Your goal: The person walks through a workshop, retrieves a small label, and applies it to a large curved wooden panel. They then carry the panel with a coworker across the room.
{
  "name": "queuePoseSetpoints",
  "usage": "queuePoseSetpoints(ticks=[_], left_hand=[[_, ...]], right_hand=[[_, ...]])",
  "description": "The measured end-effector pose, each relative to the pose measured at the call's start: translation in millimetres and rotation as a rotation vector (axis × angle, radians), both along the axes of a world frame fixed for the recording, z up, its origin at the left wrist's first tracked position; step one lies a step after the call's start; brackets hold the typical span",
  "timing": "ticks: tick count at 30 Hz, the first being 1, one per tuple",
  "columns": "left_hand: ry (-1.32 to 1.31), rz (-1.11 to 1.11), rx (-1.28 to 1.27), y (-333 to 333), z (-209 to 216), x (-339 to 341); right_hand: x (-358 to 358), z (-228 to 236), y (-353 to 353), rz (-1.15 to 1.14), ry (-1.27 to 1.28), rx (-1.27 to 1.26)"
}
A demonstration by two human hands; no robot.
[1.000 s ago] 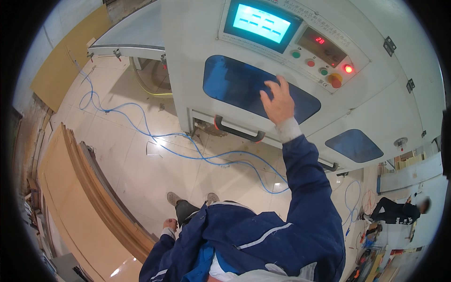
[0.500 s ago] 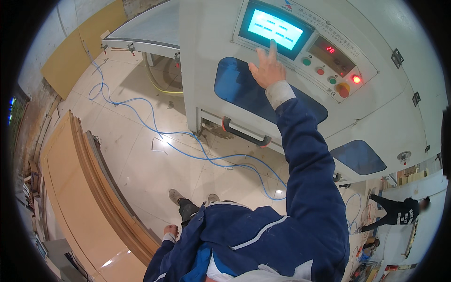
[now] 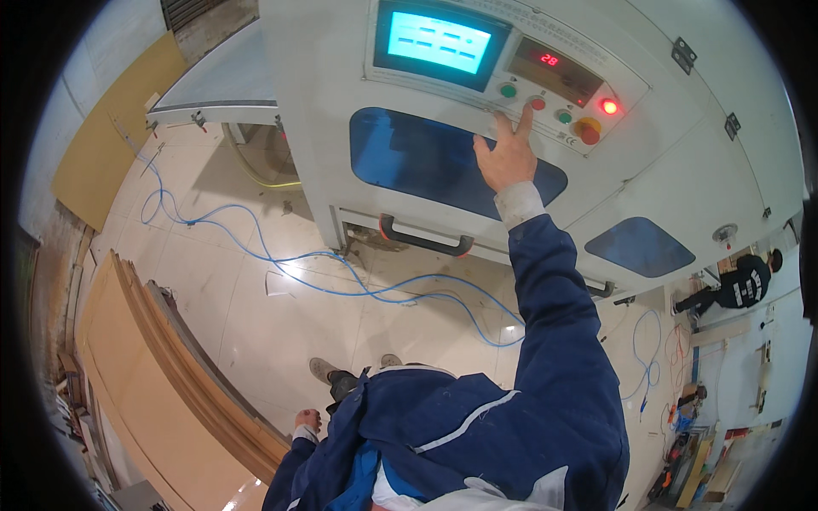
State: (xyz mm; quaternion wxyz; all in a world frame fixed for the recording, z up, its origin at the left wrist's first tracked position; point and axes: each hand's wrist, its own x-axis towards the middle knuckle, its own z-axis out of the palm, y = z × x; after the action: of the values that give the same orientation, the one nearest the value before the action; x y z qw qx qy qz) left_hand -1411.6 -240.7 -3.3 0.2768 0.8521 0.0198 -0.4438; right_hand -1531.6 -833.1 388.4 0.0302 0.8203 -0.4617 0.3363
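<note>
My right hand [image 3: 509,160] is raised to the control panel of a large white machine, its fingers stretched out and apart. One fingertip reaches the red push button [image 3: 537,103]; whether it presses is hard to tell. A green button [image 3: 509,90] sits to the left, with another green button [image 3: 564,117] and a red-orange knob [image 3: 587,129] to the right. Above them are a lit touchscreen [image 3: 439,43] and a red digit display [image 3: 550,60]. Low by my side, my left hand [image 3: 308,419] is curled closed beside the stacked boards, with nothing seen in it.
Blue hoses [image 3: 366,292] snake over the tiled floor. At the left stands a stack of brown boards [image 3: 162,383]. The machine has a black handle [image 3: 426,237] and blue windows [image 3: 409,153]. A person in dark clothes [image 3: 741,283] is farther off at the right.
My right hand has moved from the touchscreen rightward and down to the red button. The view has shifted, and the distant person has changed position. My left hand stays low by my side.
</note>
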Motion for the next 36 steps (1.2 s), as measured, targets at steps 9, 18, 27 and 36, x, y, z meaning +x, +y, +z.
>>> queuePoseSetpoints(ticks=[9,18,27,36], left_hand=[[0.015,-0.001,-0.054,-33,-1,12],[-0.053,-0.047,0.007,-35,5,-3],[-0.001,-0.040,0.014,-27,-4,-10],[-0.110,-0.297,0.039,-13,-38,-15]], right_hand=[[-49,4,-20,-0.168,-0.040,0.015],[-51,1,-34,-0.186,0.061,0.065],[-56,22,-33,-0.230,0.278,0.053],[-118,-93,-8,0.052,-0.014,0.131]])
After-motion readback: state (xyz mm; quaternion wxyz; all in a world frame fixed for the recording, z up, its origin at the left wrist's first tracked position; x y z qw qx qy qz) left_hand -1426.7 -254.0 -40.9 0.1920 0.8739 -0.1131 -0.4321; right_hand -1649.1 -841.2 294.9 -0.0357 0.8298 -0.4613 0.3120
